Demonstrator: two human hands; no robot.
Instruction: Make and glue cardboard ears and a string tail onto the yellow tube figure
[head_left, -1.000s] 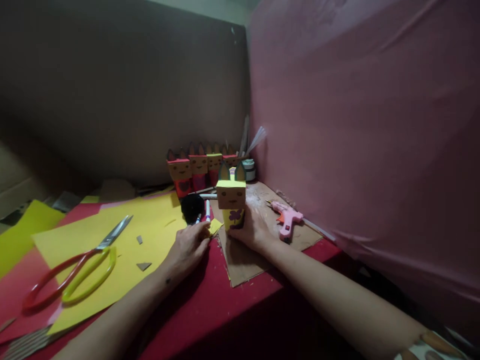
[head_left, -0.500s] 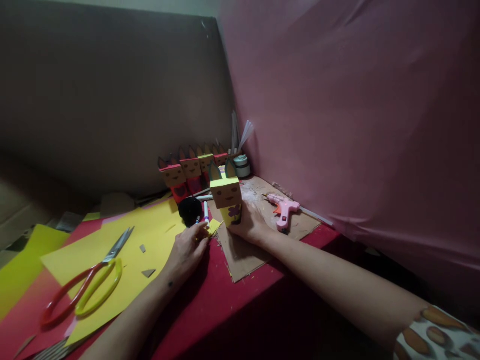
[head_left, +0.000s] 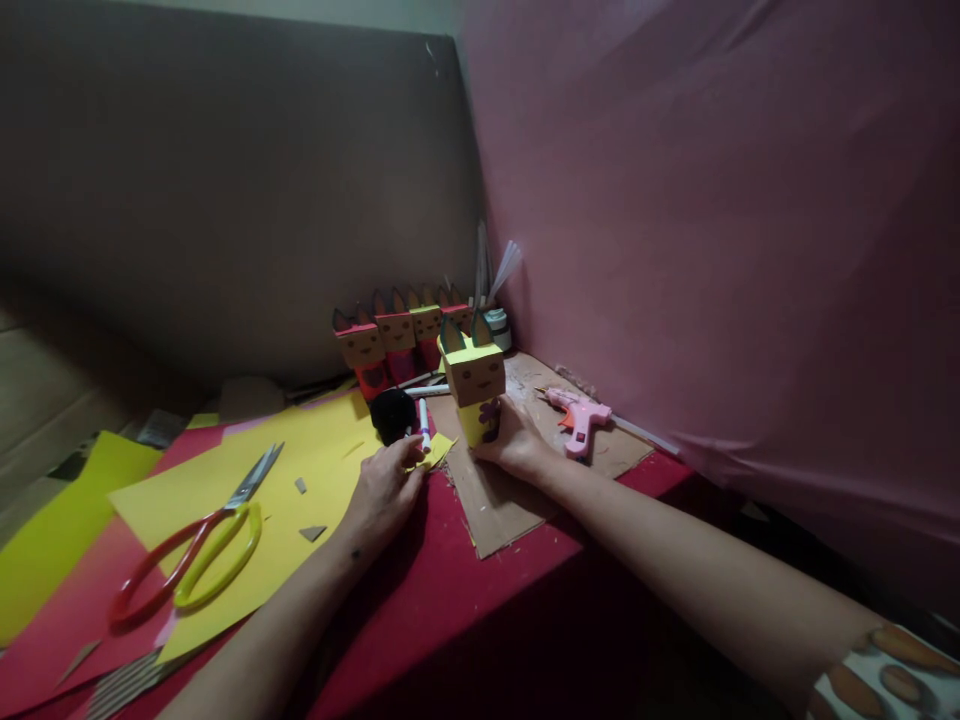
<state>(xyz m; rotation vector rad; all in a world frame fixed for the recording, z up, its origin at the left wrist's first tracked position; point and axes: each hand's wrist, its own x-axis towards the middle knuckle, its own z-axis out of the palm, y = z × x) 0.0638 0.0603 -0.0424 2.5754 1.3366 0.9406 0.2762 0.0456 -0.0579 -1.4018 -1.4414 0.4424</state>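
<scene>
A cardboard box figure [head_left: 476,380] with pointed ears, a yellow top, a drawn face and a yellow body bearing a purple flower stands upright, facing me. My right hand [head_left: 517,440] is closed around the lower right of its body. On the red tabletop lies my left hand [head_left: 390,485], its fingers curled by a white marker [head_left: 424,425] with a purple band. Whatever those fingers may hold is hidden. Just beyond them sit a round black object [head_left: 393,415] and a yellow paper scrap [head_left: 441,452].
Several similar box figures [head_left: 360,347] stand behind. A pink glue gun [head_left: 581,418] lies on the cardboard sheet [head_left: 510,515] at right. Scissors [head_left: 225,530] with red and yellow handles rest on yellow paper [head_left: 315,460]. Glue sticks [head_left: 504,270] stand at the back by the pink wall.
The view has shifted slightly, so most things appear a little further right. My right hand keeps its grasp on the box figure, and my left hand stays by the marker.
</scene>
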